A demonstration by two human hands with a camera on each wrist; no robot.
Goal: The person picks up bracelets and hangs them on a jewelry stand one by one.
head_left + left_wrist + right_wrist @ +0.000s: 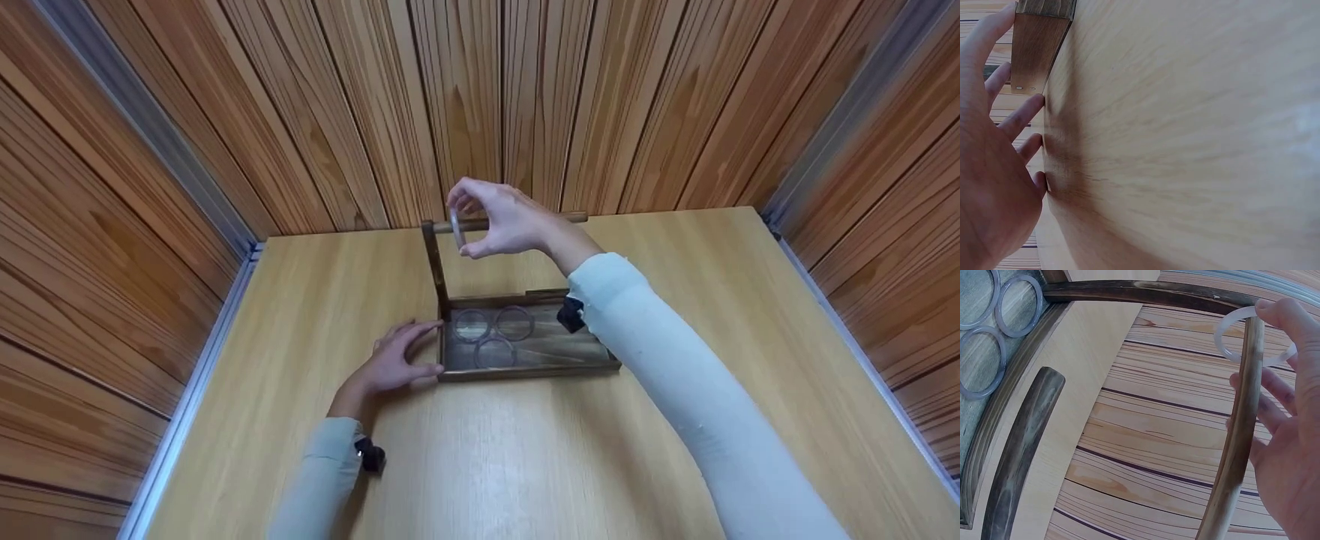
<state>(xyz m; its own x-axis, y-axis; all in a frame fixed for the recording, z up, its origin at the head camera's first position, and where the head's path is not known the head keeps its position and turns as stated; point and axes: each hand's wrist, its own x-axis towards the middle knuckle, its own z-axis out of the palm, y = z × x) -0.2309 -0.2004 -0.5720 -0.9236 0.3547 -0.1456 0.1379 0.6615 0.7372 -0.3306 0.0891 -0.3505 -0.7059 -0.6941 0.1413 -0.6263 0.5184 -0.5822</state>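
My right hand pinches a pale, translucent bangle between thumb and fingers. Near the corner with the upright post, the bangle loops round a dark wooden rod, one arc in front of it and the other behind. The rod belongs to a wooden stand whose base is a shallow tray. Against the tray's left end rests my left hand, thumb at the front corner and forefinger farther back, fingers spread. Its other fingertips reach down to the tabletop.
Three more bangles lie flat inside the tray, toward its left. A dark wooden bar with a free end stands by the tray's back edge. Wood-plank walls enclose the light wooden table at the back and sides.
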